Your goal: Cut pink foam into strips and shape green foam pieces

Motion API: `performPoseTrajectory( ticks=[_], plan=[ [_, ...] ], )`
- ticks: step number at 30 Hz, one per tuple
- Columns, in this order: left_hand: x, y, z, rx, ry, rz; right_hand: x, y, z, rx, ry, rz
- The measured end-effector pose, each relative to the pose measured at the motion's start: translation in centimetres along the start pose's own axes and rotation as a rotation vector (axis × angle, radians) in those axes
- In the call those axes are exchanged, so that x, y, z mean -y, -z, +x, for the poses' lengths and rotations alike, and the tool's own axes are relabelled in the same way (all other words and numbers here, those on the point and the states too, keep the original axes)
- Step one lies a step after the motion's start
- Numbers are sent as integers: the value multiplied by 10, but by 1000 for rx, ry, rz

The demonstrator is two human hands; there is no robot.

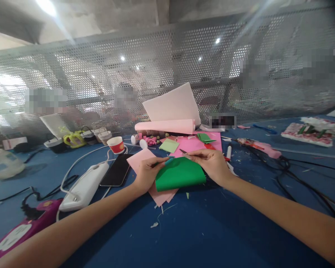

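Note:
My left hand (pixel 147 173) is closed in a pinch on a small, narrow blue thing (pixel 169 160) whose kind I cannot make out. Across from it, my right hand (pixel 213 163) pinches a thin, dark-pointed piece (pixel 183 151), also too small to name. A curled sheet of green paper (pixel 181 176) lies between and below both hands. Pale pink paper sheets (pixel 141 160) stick out under the left hand and beneath the green sheet. Just beyond the fingers lie a light green paper square (pixel 169 144) and a bright pink sheet (pixel 216 139).
On the left are a black phone (pixel 116 170), a white power strip (pixel 85 188), a paper cup (pixel 116 145) and a purple tool (pixel 30 227). A pink glue gun (pixel 259 147) with black cords lies right. Rolled pink paper (pixel 164 126) sits before the mesh panel (pixel 167 70).

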State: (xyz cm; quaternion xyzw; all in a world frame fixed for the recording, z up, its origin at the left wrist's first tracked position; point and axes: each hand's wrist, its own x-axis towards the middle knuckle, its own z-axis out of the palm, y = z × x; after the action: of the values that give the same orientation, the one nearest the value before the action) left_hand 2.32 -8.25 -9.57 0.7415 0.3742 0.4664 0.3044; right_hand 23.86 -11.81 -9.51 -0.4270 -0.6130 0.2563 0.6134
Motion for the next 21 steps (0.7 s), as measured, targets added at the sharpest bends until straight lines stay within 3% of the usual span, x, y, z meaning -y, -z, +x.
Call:
performPoseTrajectory(
  ticks=[11,21],
  plan=[
    [2,-1,0,6,0,-59,3,2,2,43,3,-16],
    [-1,-1,0,-11,-4,-94,-1,3,5,84,-55,145]
  ],
)
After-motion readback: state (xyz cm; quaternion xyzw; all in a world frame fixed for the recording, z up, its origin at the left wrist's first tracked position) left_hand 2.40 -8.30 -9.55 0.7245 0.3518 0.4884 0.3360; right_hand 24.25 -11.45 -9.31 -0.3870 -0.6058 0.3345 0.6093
